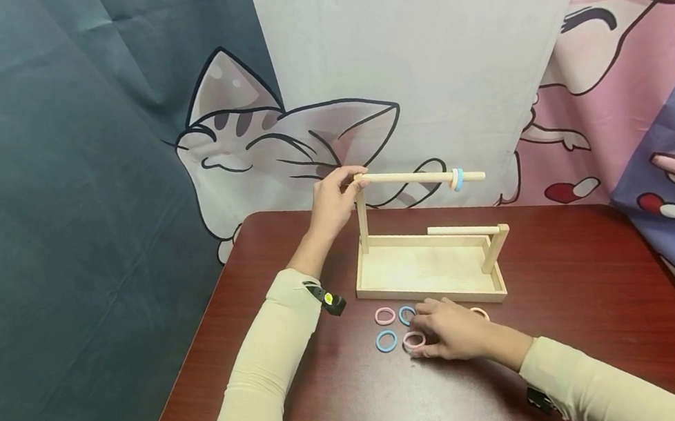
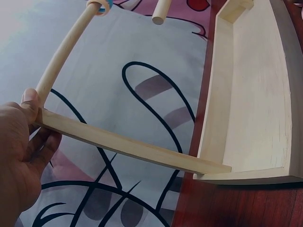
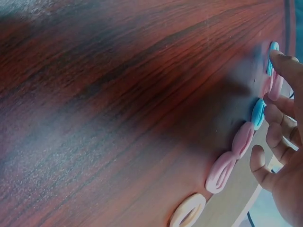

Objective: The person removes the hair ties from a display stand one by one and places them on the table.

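Note:
My left hand (image 1: 334, 200) grips the top corner of a wooden stand (image 2: 118, 142), where the upright post meets the upper rod (image 1: 405, 177). A white ring and a blue ring (image 1: 460, 179) hang near that rod's free end. Over the table, the right hand (image 1: 451, 329) pinches a pink ring (image 1: 415, 345) between thumb and index finger; the ring tilts up in the right wrist view. Beside these fingers lie a pink ring (image 1: 384, 315) and two blue rings, one nearer (image 1: 386, 341). More pink rings (image 3: 221, 172) and a beige ring (image 3: 188, 211) lie under or behind the right hand.
The stand's shallow tray (image 1: 419, 267) rests on the dark red table (image 1: 335, 405). A shorter, lower rod (image 1: 463, 230) extends from a post at the tray's right end. Behind the table hangs a cartoon-printed curtain (image 1: 420, 55).

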{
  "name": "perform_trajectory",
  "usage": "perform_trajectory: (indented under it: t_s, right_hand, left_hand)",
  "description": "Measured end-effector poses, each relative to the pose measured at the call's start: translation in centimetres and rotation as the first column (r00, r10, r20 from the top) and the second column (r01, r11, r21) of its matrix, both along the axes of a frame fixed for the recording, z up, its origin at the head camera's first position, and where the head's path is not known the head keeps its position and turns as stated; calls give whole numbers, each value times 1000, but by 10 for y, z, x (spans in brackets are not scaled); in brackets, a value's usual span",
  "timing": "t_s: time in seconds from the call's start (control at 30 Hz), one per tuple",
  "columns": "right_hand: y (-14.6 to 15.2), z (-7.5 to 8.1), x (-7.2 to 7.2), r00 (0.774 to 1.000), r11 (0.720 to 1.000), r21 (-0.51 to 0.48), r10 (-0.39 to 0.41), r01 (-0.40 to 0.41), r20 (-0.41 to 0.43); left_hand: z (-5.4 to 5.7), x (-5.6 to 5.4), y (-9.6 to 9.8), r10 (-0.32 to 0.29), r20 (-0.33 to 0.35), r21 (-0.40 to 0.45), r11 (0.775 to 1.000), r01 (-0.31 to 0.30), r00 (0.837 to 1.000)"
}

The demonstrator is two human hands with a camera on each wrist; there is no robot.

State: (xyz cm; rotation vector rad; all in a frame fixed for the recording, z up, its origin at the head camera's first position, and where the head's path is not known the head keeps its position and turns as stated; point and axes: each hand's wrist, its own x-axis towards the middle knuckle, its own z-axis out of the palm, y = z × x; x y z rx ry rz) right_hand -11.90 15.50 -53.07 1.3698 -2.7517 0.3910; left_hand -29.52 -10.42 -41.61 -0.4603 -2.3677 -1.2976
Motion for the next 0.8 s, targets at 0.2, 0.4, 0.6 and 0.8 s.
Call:
perform_trajectory:
  t_s: [0.2, 0.4, 0.6, 0.8]
  right_hand:
    - [-3, -1, 1, 999, 1000, 24, -17, 17, -37]
    - [-5, -4, 1, 997, 997, 73, -34, 39, -73]
    - [-7, -5, 1, 995, 995, 90, -36, 45, -96]
    - [-9, -6, 1, 993, 996, 82, -28, 38, -113]
  left_hand:
    - [0, 1, 0, 0, 10, 2, 1000, 0, 1000]
    - [1, 2, 1, 2, 11, 1, 1000, -2, 1000]
    - [-1, 1, 1, 6, 4, -8, 1000, -6, 1000]
    - [-1, 0, 1, 3, 6, -1, 1000, -3, 1000]
